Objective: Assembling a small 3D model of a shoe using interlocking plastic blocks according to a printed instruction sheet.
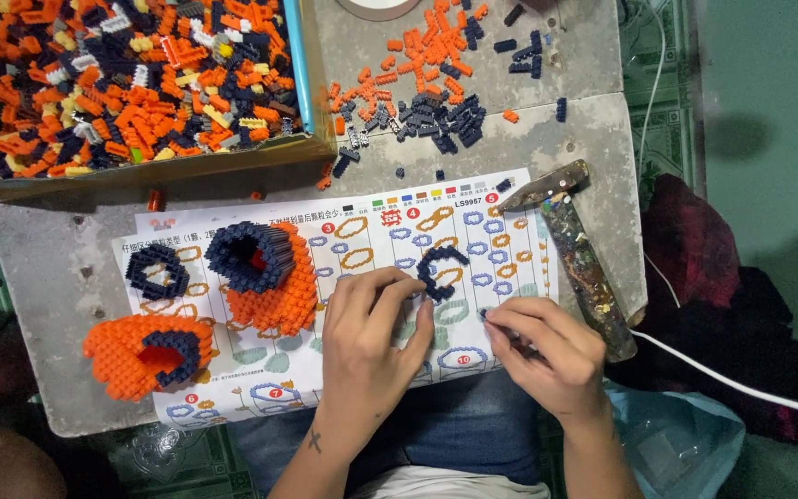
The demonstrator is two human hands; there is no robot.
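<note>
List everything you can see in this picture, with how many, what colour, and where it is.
box of small bricks: one, mostly orange, dark blue, yellow and white pieces, top left.
loose bricks: many, orange and dark blue, on the board at top centre.
instruction sheet: one, white with coloured diagrams, middle of the board.
tall brick build: one, dark blue ring on orange, on the sheet.
low brick build: one, orange with dark blue opening, sheet's left corner.
brick ring: one, dark blue, sheet's left.
curved brick strip: one, dark blue, by the fingertips.
hammer: one, paint-stained, right of sheet.
cable: one, white, right.
left hand: on the sheet, touching the strip.
right hand: pinching something too small to tell.
</note>
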